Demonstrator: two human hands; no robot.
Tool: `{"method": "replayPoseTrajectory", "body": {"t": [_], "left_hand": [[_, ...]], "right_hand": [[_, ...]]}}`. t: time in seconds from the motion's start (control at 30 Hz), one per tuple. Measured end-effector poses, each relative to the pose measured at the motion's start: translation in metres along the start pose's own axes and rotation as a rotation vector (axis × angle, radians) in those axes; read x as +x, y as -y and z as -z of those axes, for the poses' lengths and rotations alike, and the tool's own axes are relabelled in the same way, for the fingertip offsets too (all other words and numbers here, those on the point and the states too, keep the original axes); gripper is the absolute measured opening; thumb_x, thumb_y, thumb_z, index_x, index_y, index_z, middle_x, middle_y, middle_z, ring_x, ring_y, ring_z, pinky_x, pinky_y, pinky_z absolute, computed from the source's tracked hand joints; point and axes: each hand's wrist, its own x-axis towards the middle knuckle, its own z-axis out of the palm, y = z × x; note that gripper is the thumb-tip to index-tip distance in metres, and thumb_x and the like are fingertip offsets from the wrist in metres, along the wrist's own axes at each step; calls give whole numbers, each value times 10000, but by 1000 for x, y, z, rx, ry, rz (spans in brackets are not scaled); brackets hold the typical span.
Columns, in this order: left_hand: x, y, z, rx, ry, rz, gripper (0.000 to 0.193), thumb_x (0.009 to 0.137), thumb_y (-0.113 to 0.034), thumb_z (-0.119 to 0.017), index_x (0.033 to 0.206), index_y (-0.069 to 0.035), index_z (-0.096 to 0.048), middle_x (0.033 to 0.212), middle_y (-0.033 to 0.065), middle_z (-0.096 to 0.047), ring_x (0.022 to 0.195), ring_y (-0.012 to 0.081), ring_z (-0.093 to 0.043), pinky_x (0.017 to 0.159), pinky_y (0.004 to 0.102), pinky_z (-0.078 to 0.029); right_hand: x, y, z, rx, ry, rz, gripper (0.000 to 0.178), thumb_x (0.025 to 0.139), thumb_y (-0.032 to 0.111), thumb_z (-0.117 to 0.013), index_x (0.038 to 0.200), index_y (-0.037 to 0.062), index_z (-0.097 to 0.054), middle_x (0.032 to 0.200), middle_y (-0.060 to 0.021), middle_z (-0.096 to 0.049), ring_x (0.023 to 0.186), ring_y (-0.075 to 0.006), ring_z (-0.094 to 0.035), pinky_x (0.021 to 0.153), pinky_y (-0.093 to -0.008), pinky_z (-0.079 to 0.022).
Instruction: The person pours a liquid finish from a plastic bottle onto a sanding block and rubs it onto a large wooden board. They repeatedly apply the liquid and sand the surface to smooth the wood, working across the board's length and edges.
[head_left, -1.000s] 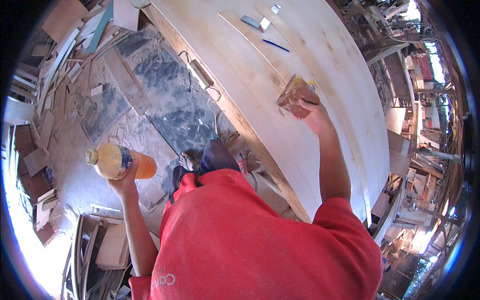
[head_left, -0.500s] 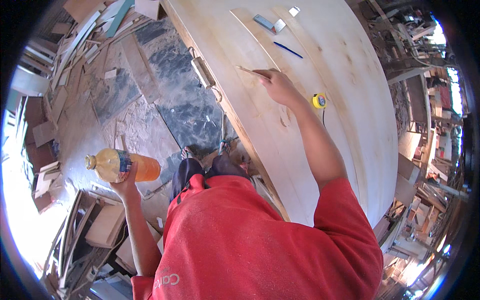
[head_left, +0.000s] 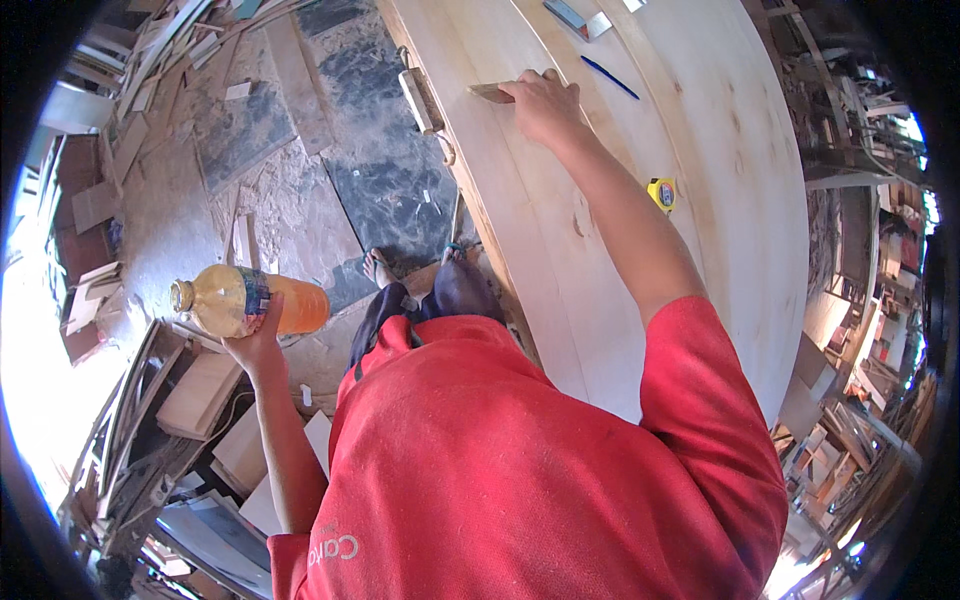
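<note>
My left hand [head_left: 256, 347] is closed around a clear plastic bottle [head_left: 222, 305] of orange liquid. The bottle lies almost level in the air over the floor, its uncapped mouth turned left. Over the large pale wooden panel [head_left: 590, 320], my right hand [head_left: 548, 108] grips a thin, flat piece of wood [head_left: 487, 93] by its right end. Its free end points left, low over or touching the panel; I cannot tell which. A blue pen [head_left: 610, 77] lies just right of that hand. Nearer my forearm sits a yellow tape measure [head_left: 662, 194].
A metal-bladed square [head_left: 580, 18] lies at the panel's far end. Along the panel's left edge hangs a wooden block [head_left: 421, 100] with cord loops. Offcuts [head_left: 200, 388] are heaped at lower left, and more scrap wood [head_left: 840, 440] lies on the right.
The view has shifted, so the panel appears farther up and right. My right hand has moved farther along the panel, and the wood piece now shows more of its flat face.
</note>
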Motion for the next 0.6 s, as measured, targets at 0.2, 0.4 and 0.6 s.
{"method": "replayPoseTrajectory", "body": {"t": [0.2, 0.4, 0.6], "left_hand": [[8, -9, -14, -1, 54, -20, 728, 745, 61, -884, 1380, -7, -533, 1230, 79, -661, 1077, 183, -671, 970, 355, -558], [25, -19, -35, -16, 169, -82, 663, 739, 32, -900, 1314, -18, -573, 1159, 62, -682, 1037, 166, -674, 936, 331, -556], [42, -25, -50, 25, 312, -109, 701, 720, -51, -939, 1320, -7, -579, 1203, 79, -678, 1083, 190, -670, 973, 367, -552]], "right_hand": [[-46, 6, -16, 6, 20, -13, 448, 951, 100, -568, 1327, 309, -695, 1260, -11, -639, 1253, -286, -563, 1030, -638, -448], [-177, -3, -48, 111, -34, 51, 442, 840, 74, -670, 1226, 277, -747, 1216, 25, -637, 1214, -260, -549, 929, -512, -415], [-275, -6, -75, 197, -154, 20, 455, 793, 81, -700, 1208, 258, -757, 1241, 41, -640, 1217, -242, -552, 910, -495, -401]]}}
